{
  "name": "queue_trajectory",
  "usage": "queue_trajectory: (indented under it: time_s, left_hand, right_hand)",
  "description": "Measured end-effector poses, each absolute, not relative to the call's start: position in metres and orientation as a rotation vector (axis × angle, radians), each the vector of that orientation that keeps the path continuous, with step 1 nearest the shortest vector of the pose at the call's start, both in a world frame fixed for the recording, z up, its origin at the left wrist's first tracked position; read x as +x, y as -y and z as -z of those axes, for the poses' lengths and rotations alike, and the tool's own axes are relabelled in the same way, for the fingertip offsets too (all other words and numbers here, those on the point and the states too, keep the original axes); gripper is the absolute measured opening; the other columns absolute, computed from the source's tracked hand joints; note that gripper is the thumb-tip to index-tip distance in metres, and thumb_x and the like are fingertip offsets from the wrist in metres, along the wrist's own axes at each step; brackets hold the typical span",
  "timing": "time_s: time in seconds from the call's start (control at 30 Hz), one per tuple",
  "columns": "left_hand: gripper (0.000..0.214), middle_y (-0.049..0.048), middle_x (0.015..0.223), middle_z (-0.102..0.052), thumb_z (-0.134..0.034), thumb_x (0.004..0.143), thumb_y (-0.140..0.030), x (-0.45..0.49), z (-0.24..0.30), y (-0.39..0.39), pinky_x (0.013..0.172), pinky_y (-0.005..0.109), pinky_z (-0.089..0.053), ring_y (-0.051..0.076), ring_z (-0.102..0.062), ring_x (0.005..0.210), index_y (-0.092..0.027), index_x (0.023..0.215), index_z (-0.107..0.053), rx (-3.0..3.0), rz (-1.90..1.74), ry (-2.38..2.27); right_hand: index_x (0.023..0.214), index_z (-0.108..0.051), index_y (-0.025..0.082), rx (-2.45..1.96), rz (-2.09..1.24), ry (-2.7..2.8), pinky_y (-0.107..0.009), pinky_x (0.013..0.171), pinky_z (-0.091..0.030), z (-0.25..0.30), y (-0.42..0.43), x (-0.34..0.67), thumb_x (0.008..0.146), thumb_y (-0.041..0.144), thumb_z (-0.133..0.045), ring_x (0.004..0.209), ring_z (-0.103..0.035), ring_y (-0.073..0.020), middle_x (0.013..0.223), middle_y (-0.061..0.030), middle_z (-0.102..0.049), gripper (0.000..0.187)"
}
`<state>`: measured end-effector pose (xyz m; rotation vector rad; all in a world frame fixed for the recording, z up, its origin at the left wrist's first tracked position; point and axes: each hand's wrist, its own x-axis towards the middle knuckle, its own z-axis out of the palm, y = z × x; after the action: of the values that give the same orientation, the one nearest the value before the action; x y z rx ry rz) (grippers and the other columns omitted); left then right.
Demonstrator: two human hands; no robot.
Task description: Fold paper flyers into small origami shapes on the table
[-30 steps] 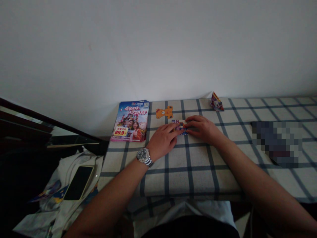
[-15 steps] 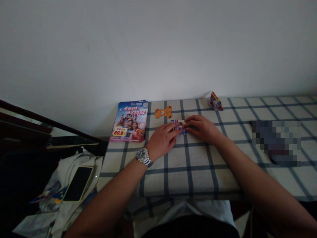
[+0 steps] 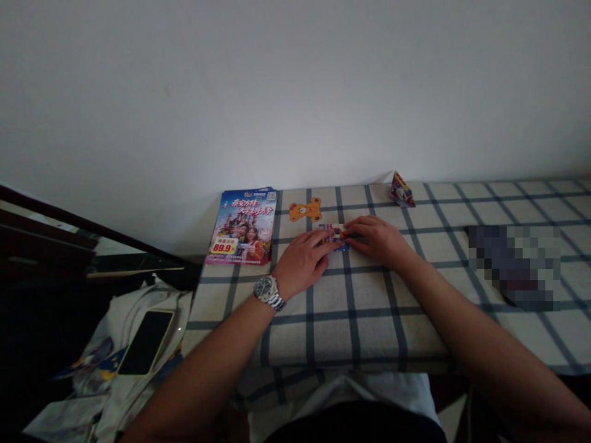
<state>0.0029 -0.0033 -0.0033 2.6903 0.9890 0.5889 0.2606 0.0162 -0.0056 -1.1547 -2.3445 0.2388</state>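
A small piece of folded printed paper [image 3: 340, 240], purple, blue and yellow, lies on the checked tablecloth between my two hands. My left hand [image 3: 305, 253], with a metal watch at the wrist, presses its index and middle fingers down on the left part of the paper. At the paper's right edge, my right hand [image 3: 375, 240] has thumb and fingertips closed on it. Fingers cover part of the paper, so its full shape is hidden. Just behind it is a flat orange bear figure [image 3: 305, 210].
A stack of printed flyers [image 3: 242, 227] lies left on the checked tablecloth [image 3: 323, 332]. A folded paper pyramid [image 3: 402, 191] stands near the wall. At right is a dark, pixelated object [image 3: 512, 264]. A phone [image 3: 146, 342] rests on a cluttered surface at lower left.
My right wrist and fingers have shifted very slightly at the paper's right edge. My left hand and the other things stay in place.
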Motion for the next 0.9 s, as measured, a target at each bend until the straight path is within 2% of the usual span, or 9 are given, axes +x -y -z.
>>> queue_trajectory:
  time_s: [0.7, 0.9]
  left_hand:
    - [0.051, 0.0060, 0.153, -0.053, -0.062, 0.096, -0.013, 0.0008, 0.0050, 0.0006, 0.116, 0.053, -0.047, 0.027, -0.053, 0.138, -0.032, 0.143, -0.059, 2.692, -0.607, -0.976]
    - [0.042, 0.0059, 0.149, -0.056, -0.056, 0.102, -0.017, 0.0009, 0.0042, 0.0010, 0.114, 0.050, -0.048, 0.025, -0.056, 0.133, -0.031, 0.141, -0.061, 2.696, -0.587, -1.017]
  right_hand:
    - [0.115, -0.074, 0.025, -1.106, -0.229, 2.338, -0.049, 0.101, -0.056, 0.0063, -0.0148, 0.2611, 0.097, 0.029, -0.067, 0.114, -0.069, -0.0293, 0.122, -0.0095, -0.074, 0.020]
    - [0.123, -0.071, 0.024, -1.075, -0.203, 2.388, -0.051, 0.102, -0.056, 0.0041, -0.0104, 0.2620, 0.091, 0.043, -0.076, 0.118, -0.066, -0.0320, 0.128, -0.0121, -0.070, 0.038]
